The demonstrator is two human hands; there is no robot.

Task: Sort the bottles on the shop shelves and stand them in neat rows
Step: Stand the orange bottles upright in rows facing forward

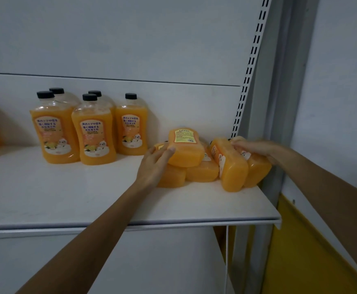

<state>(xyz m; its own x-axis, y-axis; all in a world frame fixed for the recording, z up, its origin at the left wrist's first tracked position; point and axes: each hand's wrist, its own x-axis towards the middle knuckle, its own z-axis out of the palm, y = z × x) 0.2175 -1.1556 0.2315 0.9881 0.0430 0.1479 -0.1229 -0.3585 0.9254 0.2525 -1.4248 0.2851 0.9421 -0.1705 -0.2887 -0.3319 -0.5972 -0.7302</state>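
**Orange bottles, some upright and some heaped, on a white shelf**

A white back panel (152, 39) rose behind a white shelf (67, 198), with a slotted upright (252, 60) at the right end and a yellow panel (300, 251) lower down. Five standing bottles (93, 132), orange with black caps, were grouped at the left rear. Well to their right lay a heap of bottles (203, 170) on their sides. The left hand (155, 166) gripped the top bottle (186, 149), thumb against its base. The right hand (254, 146) curled its fingers over the rightmost bottle (257, 172).
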